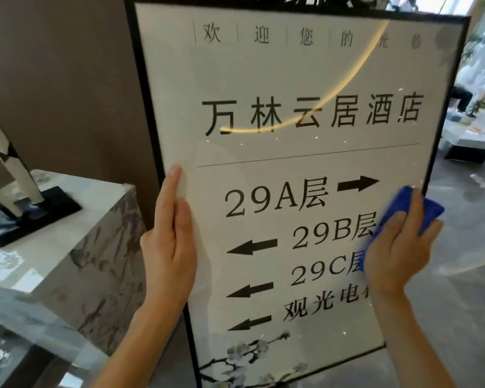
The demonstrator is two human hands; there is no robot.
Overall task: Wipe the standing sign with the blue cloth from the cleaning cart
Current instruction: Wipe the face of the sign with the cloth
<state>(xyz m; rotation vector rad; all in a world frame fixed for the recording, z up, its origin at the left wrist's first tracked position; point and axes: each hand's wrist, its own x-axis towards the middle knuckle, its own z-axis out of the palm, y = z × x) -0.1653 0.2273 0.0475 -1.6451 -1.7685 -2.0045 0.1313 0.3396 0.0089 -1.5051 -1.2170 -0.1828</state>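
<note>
Standing sign (305, 152) reads 万林云居酒店 — 29A层, 29B层, seemingly 29C层.

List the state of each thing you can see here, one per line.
Black-framed standing sign: upright, glossy face reflecting light.
Blue cloth: bunched, pressed on sign's right edge.
Left hand: flat against sign's left edge.
Right hand: gripping cloth.
</note>
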